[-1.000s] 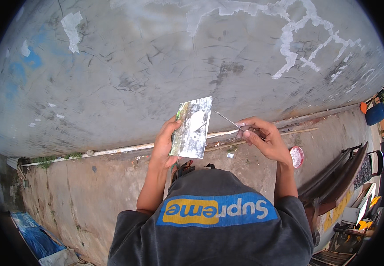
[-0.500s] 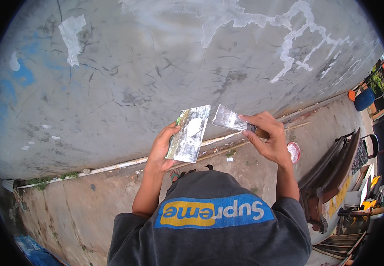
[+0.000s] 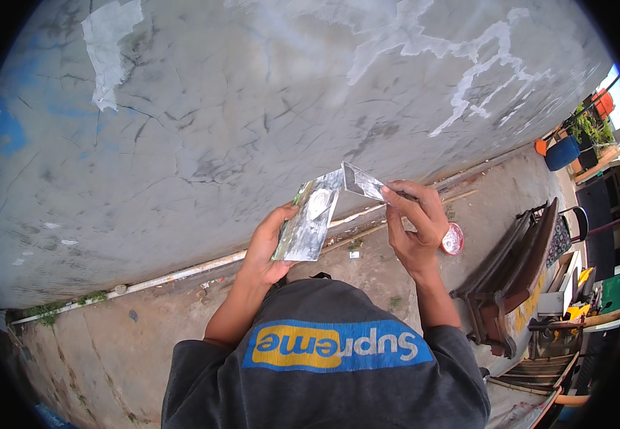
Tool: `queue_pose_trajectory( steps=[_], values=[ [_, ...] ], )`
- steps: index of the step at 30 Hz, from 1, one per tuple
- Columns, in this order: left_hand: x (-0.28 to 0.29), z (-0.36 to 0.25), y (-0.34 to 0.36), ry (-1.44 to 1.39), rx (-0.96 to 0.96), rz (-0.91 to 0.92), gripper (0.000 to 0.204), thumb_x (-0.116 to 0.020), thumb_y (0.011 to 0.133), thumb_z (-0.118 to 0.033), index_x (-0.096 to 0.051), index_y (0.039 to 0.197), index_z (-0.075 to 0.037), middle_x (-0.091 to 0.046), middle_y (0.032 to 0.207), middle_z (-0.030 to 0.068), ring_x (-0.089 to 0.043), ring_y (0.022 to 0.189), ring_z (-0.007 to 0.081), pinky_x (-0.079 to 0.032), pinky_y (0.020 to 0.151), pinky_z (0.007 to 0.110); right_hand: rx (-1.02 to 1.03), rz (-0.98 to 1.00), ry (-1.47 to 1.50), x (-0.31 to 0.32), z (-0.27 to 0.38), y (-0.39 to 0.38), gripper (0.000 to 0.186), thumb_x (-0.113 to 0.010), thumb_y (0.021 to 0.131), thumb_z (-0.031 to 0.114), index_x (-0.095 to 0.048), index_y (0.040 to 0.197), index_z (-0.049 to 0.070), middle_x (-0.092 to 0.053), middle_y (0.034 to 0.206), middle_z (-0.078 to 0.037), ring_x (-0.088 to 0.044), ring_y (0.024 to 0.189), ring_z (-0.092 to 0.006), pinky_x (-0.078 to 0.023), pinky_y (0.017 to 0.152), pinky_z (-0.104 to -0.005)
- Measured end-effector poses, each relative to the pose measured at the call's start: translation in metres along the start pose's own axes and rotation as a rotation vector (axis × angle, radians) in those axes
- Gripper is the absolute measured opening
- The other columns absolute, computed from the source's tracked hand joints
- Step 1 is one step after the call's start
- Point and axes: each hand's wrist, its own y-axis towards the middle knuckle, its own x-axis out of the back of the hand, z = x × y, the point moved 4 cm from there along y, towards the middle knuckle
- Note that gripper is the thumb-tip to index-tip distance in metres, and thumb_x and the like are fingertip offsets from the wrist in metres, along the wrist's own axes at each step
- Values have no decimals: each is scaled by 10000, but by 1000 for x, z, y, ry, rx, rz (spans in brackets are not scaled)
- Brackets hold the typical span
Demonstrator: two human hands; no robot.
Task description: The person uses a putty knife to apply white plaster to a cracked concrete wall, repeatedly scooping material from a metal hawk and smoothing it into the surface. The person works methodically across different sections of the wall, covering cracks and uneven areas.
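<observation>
cracked grey wall point(image 3: 210, 93); stained rectangular board point(image 3: 301, 234), white blob point(image 3: 318, 204); scraper point(image 3: 362, 181) streaked white

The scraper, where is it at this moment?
In the head view, the scraper is just right of centre, in the right hand, beside the smeared board.

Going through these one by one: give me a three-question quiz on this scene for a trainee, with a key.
1. Which hand holds the flat board?
2. True or false: the brown bench is in the right half of the picture.
3. The blade of the scraper is closest to: A) the red basin; B) the board's upper right corner; C) the shirt.

Key: 1. The left hand. 2. True. 3. B.
</observation>
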Motion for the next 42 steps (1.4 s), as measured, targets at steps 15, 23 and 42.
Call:
queue_pose_trajectory(
  steps=[15, 23, 42],
  values=[
    [-59, 28, 7, 81, -38, -530, 239, -457, 984, -215, -543, 1038, 0, -543, 652, 56, -393, 313, 102, -336, 258, 234, 38, -118, -53, 8, -20, -18, 423, -708, 666, -107, -755, 1004, 143, -701, 974, -59, -591, 758, -197, -456, 607, -284],
    [-33, 32, -1, 10, 139, -349, 258, -414, 995, -180, -531, 1043, 44, -482, 606, 71, -386, 319, 86, -307, 255, 211, 199, -1, -69, 26, -30, -13, 416, -713, 642, -60, -748, 995, 156, -703, 976, -45, -626, 799, -198, -485, 648, -297],
    [-10, -21, 2, 759, -117, -293, 473, -453, 992, -163, -408, 1399, 75, -648, 1146, 138, -697, 898, 142, -587, 726, 278, -474, 570, 294, 41, -50, 5, 338, -670, 905, 49, -635, 1240, 32, -609, 738, 12, -428, 577, -25, -341, 522, -209]
  ],
)
